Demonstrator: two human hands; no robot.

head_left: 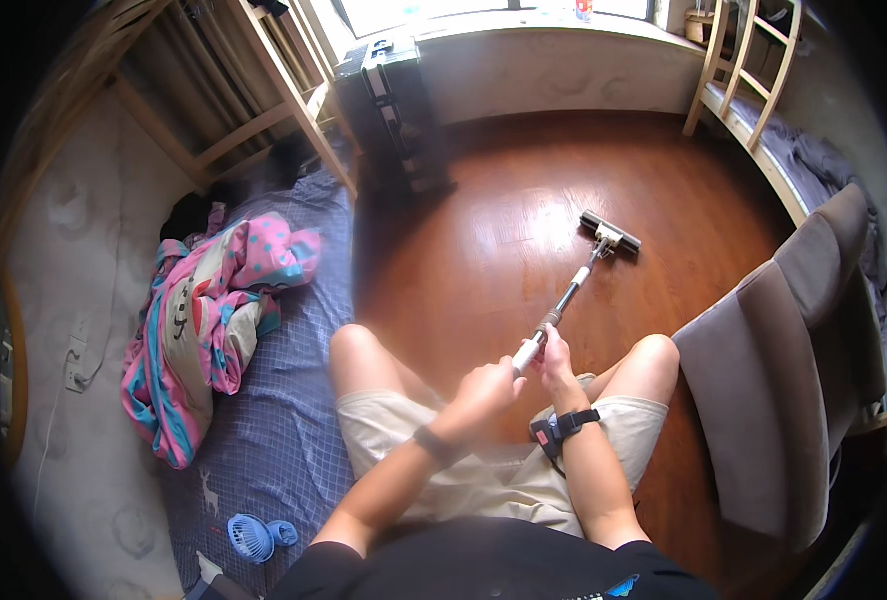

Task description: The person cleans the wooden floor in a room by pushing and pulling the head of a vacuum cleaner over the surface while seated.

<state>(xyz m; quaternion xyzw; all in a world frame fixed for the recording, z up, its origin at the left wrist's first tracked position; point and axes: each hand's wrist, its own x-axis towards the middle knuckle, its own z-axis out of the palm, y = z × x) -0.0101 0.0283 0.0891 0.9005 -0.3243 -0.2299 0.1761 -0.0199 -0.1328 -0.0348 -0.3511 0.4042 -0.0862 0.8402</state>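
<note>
A sponge mop (pixel 566 297) with a metal pole slants away from me, up and to the right. Its wide, dark-edged head (pixel 611 234) lies on the reddish-brown wooden floor. My left hand (pixel 489 388) is closed around the white grip at the near end of the pole. Slightly farther along, my right hand (pixel 553 356) wraps the handle too, and its palm side partly shows. A black strap with a small device (pixel 553 428) is on my right wrist. My bare knees, in beige shorts, are spread on either side of the handle.
Left of me is a bed with a blue checked sheet (pixel 293 400), a pink and blue bundled quilt (pixel 213 320) and a small blue fan (pixel 253 538). A black suitcase (pixel 388 110) stands beyond it. A grey-brown upholstered chair (pixel 763 390) is close on my right, before another bed with a ladder (pixel 753 80).
</note>
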